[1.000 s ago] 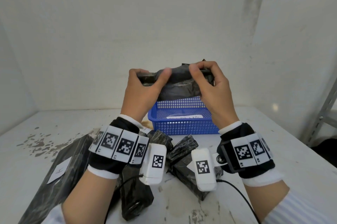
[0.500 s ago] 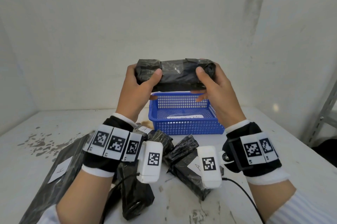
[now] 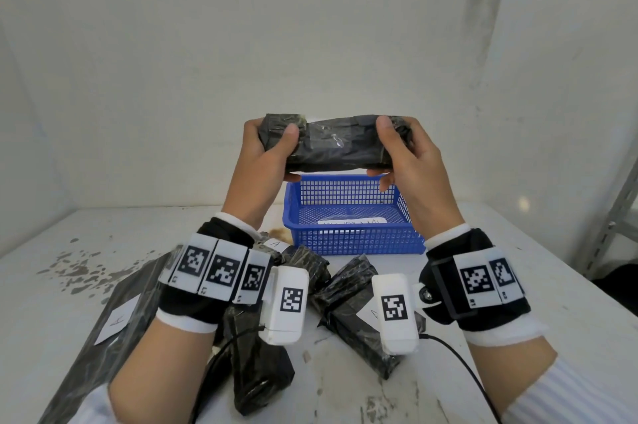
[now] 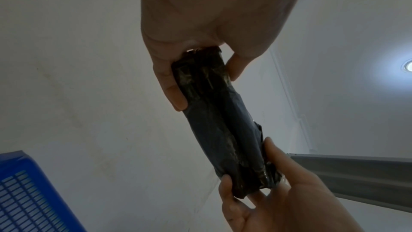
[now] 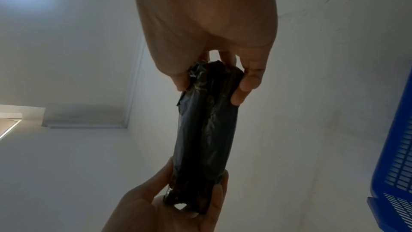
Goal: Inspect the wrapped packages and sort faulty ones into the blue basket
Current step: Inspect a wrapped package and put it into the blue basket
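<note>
- Since a second ago I've turned the package (image 3: 336, 142) from its crumpled face to the taped long side; both hands sit a little lower, and the long axis now runs level, left to right.
- Left hand (image 3: 266, 161): grip is clenched round the package's left end, thumb on the near face, fingers curled behind and under. The left wrist view confirms the fingers wrap that end.
- Package: black wrap, clear tape across the middle, held in the air between both hands, above the blue basket (image 3: 348, 240) and nearer to me than its back wall.
- Right hand (image 3: 411, 161): grip is clenched round the right end, thumb on top, fingers beneath.
- Key relation: the basket lies straight below and slightly ahead of the package, and its long side runs parallel to the package's axis, so a drop needs no turning. Either hand is about equally near.
- Judgement: still inspecting; I see no clear fault yet.
- More packages (image 3: 359, 313) lie on the table (image 3: 518, 285), near me.
</note>
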`<action>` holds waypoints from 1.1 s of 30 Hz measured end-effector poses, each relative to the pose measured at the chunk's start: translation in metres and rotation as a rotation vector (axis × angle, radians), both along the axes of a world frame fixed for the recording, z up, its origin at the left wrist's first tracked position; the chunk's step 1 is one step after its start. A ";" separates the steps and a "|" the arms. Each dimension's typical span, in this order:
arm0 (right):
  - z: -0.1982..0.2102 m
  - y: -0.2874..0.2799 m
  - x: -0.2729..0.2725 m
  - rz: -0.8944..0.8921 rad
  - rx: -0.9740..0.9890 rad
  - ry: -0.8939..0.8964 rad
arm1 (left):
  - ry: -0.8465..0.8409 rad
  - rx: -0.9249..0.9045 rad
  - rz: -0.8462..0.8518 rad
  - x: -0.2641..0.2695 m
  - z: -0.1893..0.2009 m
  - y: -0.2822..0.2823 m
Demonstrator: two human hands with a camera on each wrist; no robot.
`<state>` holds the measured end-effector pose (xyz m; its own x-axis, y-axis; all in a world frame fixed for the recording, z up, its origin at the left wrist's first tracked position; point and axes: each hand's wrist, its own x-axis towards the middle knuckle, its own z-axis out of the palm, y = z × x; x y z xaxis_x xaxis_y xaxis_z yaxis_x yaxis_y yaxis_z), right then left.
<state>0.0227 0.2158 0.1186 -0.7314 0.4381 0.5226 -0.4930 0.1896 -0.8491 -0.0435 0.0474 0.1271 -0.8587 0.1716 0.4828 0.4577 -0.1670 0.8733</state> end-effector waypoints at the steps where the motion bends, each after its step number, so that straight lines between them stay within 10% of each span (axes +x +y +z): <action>1: 0.000 -0.001 0.001 0.004 -0.011 0.006 | 0.001 -0.003 -0.002 0.000 0.000 0.000; 33: -0.009 0.004 -0.005 0.029 0.040 -0.015 | 0.061 -0.055 -0.004 0.002 -0.005 -0.002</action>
